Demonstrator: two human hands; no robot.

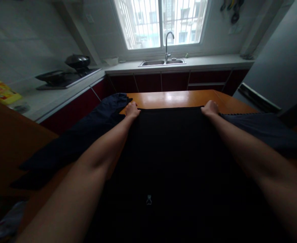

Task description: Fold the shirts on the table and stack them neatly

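A black garment [172, 145], probably a shirt with a small light logo, lies spread over the orange wooden table [168, 98]. My left hand [132, 110] grips its far left corner, fingers closed on the cloth. At the far right corner my right hand [210, 108] is likewise closed on the hem. The far edge runs nearly straight between both hands. Beside my left arm lies a dark navy garment [87, 130]. A dark grey-blue garment [262, 130] rests to the right, partly behind my right forearm. The near part of the black garment is too dark to make out.
Beyond the table is a counter [209, 60] with a double sink [152, 63] and tap [166, 45] under a window. A stove with a wok [77, 61] stands at the left. A grey fridge [280, 60] stands at the right. A yellow package [1, 91] sits far left.
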